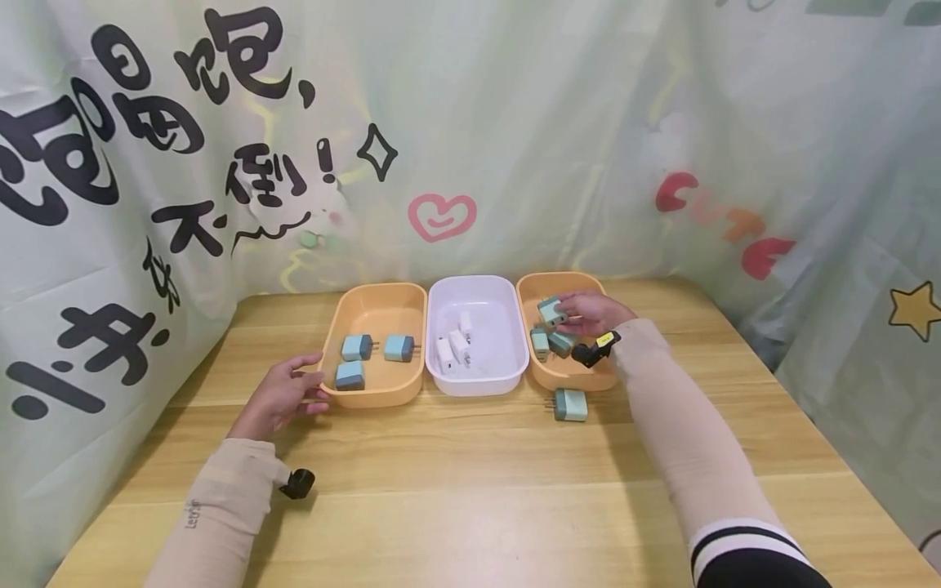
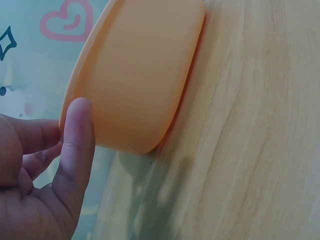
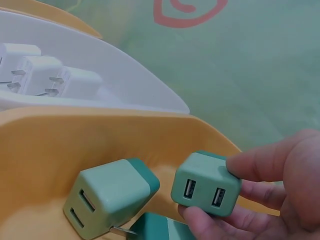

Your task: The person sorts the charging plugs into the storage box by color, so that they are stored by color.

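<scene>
My right hand pinches a green USB charger between thumb and fingers, over the right orange bin. Two USB ports face the right wrist camera. Below and beside it lie more green chargers in that bin. Another green charger lies on the table in front of the bin, prongs to the left. My left hand rests its fairly straight fingers at the left end of the left orange bin, fingertips right at the rim. Inside that bin are three blue chargers.
Between the orange bins stands a white bin holding three white chargers. All three bins form a row near the back of the wooden table. A printed curtain hangs behind and along the sides.
</scene>
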A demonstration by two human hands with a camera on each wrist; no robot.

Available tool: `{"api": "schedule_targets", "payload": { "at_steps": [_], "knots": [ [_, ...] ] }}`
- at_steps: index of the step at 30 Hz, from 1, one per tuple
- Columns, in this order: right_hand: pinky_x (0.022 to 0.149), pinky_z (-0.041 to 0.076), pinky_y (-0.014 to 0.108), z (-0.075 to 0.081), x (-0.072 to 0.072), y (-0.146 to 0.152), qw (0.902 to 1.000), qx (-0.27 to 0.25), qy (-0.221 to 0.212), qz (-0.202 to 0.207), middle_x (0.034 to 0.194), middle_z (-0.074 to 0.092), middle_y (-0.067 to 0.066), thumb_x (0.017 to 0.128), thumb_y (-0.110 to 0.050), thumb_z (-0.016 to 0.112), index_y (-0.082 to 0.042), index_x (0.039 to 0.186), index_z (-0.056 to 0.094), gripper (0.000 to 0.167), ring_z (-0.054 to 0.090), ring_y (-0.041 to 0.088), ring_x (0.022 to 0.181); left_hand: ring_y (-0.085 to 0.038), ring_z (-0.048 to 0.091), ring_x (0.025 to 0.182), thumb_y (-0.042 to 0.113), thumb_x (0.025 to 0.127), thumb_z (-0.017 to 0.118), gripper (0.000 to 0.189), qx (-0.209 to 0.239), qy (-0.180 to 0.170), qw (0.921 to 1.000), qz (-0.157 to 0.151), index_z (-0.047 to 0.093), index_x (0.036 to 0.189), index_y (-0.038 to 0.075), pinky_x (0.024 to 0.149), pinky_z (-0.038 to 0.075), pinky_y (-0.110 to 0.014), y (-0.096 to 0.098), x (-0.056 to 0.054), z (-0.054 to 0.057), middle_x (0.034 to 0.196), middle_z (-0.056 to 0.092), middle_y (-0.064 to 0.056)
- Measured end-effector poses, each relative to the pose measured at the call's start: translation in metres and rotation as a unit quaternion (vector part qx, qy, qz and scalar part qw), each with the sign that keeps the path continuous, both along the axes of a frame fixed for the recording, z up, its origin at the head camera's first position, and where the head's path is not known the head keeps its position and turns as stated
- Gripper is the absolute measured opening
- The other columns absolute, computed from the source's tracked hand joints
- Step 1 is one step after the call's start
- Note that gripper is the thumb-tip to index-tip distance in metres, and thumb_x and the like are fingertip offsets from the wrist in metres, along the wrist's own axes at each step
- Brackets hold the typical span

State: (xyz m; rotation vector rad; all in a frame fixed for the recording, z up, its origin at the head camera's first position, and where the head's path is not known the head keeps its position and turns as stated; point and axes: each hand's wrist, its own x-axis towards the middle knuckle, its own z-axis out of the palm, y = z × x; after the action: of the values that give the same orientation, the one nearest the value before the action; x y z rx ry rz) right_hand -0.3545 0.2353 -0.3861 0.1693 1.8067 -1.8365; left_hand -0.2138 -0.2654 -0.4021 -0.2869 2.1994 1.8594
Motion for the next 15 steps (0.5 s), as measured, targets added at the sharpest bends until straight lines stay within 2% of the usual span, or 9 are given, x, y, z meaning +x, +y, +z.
{"api": "schedule_targets", "payload": {
  "at_steps": [4, 9, 15],
  "knots": [
    [0.082, 0.054, 0.021, -0.0004, -0.0025, -0.0007, 1.0000, -0.004, -0.003, -0.001, 0.109, 0.045, 0.011, 0.101, -0.004, 0.041, 0.000, 0.151, 0.015, 0.056, 0.056, 0.017, 0.088, -0.019, 0.062, 0.079, 0.008, 0.103, 0.043, 0.053, -0.001, -0.002, 1.0000, 0.000, 0.026, 0.153, 0.006, 0.072, 0.060, -0.033, 0.0001, 0.0004, -0.0002, 0.118, 0.043, -0.019],
    [0.087, 0.053, 0.023, 0.0005, -0.0035, -0.0016, 0.9999, -0.012, -0.001, 0.003, 0.110, 0.046, 0.012, 0.101, -0.003, 0.041, 0.003, 0.151, 0.013, 0.058, 0.056, 0.017, 0.091, -0.020, 0.062, 0.080, 0.009, 0.103, 0.043, 0.053, -0.006, -0.002, 1.0000, -0.002, 0.024, 0.153, 0.006, 0.074, 0.060, -0.034, -0.0004, 0.0003, 0.0003, 0.117, 0.044, -0.020],
    [0.089, 0.052, 0.025, 0.0001, -0.0059, -0.0008, 0.9997, -0.016, -0.011, -0.011, 0.112, 0.046, 0.012, 0.101, -0.003, 0.040, 0.003, 0.151, 0.014, 0.057, 0.056, 0.017, 0.090, -0.021, 0.062, 0.082, 0.009, 0.104, 0.042, 0.053, -0.012, -0.003, 0.9999, -0.002, 0.024, 0.153, 0.006, 0.075, 0.059, -0.034, 0.0004, -0.0003, 0.0011, 0.119, 0.042, -0.020]
  ]
}}
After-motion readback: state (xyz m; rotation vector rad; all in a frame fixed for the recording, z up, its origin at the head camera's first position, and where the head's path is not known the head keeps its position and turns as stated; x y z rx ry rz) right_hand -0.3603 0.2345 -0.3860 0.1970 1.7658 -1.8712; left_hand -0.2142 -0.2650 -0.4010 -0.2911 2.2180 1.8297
